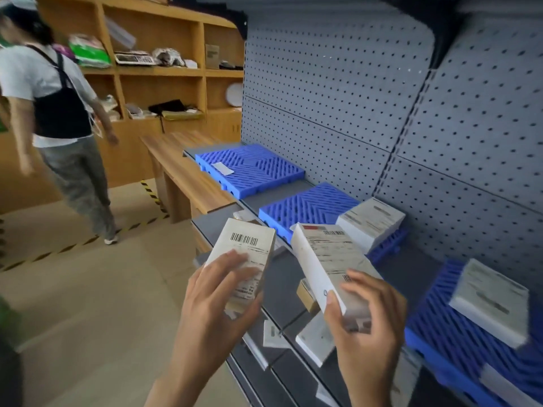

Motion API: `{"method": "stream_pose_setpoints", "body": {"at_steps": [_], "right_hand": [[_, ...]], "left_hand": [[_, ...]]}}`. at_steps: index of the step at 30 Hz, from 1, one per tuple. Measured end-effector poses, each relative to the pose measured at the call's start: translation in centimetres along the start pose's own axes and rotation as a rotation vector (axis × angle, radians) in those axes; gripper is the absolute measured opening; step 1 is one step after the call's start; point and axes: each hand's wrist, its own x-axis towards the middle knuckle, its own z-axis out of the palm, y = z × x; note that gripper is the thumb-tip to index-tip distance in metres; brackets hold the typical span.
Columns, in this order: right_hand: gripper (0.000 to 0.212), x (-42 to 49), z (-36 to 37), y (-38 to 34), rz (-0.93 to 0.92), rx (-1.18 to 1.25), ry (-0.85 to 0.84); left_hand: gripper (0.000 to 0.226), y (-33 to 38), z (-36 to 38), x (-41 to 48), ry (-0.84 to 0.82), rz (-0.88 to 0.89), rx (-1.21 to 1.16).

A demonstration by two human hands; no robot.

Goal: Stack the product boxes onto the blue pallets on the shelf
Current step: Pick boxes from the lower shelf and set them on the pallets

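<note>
Both hands are full. The left hand [217,298] curls round a short barcoded box [246,248], and the right hand [367,318] grips a longer labelled box [326,259], both held above the grey shelf [282,277]. Each carton is white, crisp-edged and probably light. I would lower one at a time onto the blue pallet [305,207] just beyond, flat and square beside the placed box [370,220], before letting go.

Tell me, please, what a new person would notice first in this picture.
Nearest the camera, the left hand grips a barcoded box and the right hand a long white box. Behind them, bright blue pallets line the grey shelf, two already carrying white boxes. At far left a person is mid-stride.
</note>
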Motion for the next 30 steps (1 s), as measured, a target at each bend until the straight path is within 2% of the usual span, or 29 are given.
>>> {"method": "stream_pose_setpoints", "body": {"at_steps": [6,13,20,26,30], "right_hand": [[0.022,2.4,9.0,-2.6,0.038,-0.061,0.033],[0.024,3.9,15.9,-4.1,0.106,-0.123,0.071],[0.025,6.3,20.1,-0.9,0.228,-0.214,0.085],[0.013,9.8,23.5,2.5,0.212,-0.325,0.202],[0.020,12.5,25.3,4.2,0.350,-0.451,0.220]], "left_hand": [[0.033,-8.6,-1.7,6.1,-0.010,-0.034,-0.119],[0.035,-15.0,-1.8,9.6,-0.082,-0.034,-0.183],[0.035,-19.5,-0.3,14.5,-0.108,-0.005,-0.196],[0.035,-22.0,4.0,20.9,-0.168,0.103,-0.231],[0.034,-22.6,6.9,25.3,-0.195,0.191,-0.221]]}}
